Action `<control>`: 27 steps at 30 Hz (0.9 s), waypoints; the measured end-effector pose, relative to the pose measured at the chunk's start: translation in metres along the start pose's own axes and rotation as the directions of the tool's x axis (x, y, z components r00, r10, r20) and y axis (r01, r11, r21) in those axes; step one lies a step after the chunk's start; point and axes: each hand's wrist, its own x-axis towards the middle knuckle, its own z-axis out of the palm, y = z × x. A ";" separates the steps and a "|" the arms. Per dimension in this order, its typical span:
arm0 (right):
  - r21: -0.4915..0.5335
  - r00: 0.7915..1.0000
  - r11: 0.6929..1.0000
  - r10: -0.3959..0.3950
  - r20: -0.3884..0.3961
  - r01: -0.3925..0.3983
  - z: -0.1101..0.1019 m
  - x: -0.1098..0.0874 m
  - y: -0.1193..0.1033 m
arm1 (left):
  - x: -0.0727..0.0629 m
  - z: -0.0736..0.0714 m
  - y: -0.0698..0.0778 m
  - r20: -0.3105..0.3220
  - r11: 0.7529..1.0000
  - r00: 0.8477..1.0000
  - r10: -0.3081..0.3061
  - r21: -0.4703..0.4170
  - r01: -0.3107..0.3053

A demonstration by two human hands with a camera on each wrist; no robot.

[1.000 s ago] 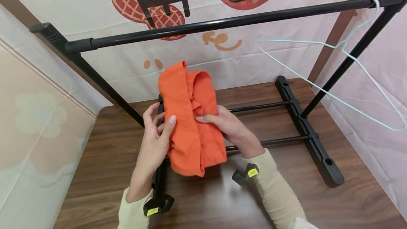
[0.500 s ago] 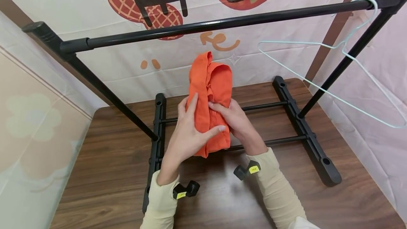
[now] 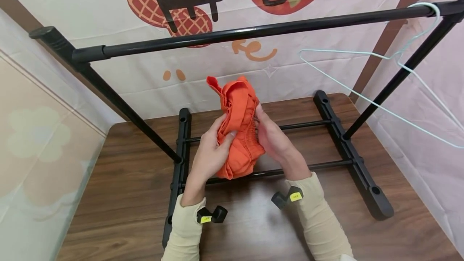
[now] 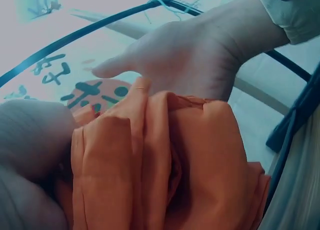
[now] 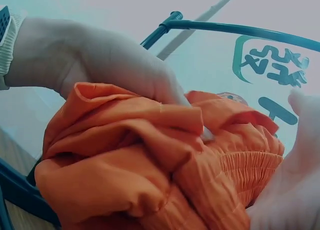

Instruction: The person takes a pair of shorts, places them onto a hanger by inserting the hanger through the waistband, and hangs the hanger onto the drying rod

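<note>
A bunched orange garment (image 3: 237,132) with a gathered elastic band is held up above the rack's base in the head view. My left hand (image 3: 210,152) grips its left side, the thumb lying over the front. Against the right edge is my right hand (image 3: 273,136), its thumb lifted off the cloth in the left wrist view. Fingers of the right hand are partly hidden behind the garment. Up close, the right wrist view shows the elastic gathers (image 5: 250,167) and loose folds. A narrow strip of cloth (image 3: 214,83) sticks out at the upper left.
A black clothes rack (image 3: 253,31) stands on the brown wooden table (image 3: 123,196), its top bar beyond the hands. A pale blue wire hanger (image 3: 348,51) hangs at the bar's right end. Printed cloth (image 3: 137,79) covers the walls behind and beside.
The garment has been turned over, so its elastic band now faces up on the right. Both hands moved right with it, and the right thumb came off its front.
</note>
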 end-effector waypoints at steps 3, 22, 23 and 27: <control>-0.055 0.998 0.997 0.045 -0.035 -0.047 0.000 0.000 -0.001 | 0.000 -0.004 -0.001 -0.008 0.993 1.000 -0.006 -0.120 0.005; 0.022 0.957 0.997 0.077 -0.280 -0.074 -0.029 -0.006 -0.011 | -0.003 -0.065 -0.009 -0.219 0.770 0.938 -0.270 -0.634 0.073; 0.036 0.957 0.997 0.074 -0.279 -0.066 -0.031 -0.007 -0.012 | -0.004 -0.068 -0.009 -0.235 0.772 0.931 -0.279 -0.631 0.072; 0.062 0.958 0.997 0.065 -0.278 -0.049 -0.039 -0.009 -0.017 | -0.005 -0.077 -0.012 -0.291 0.810 0.899 -0.329 -0.576 0.110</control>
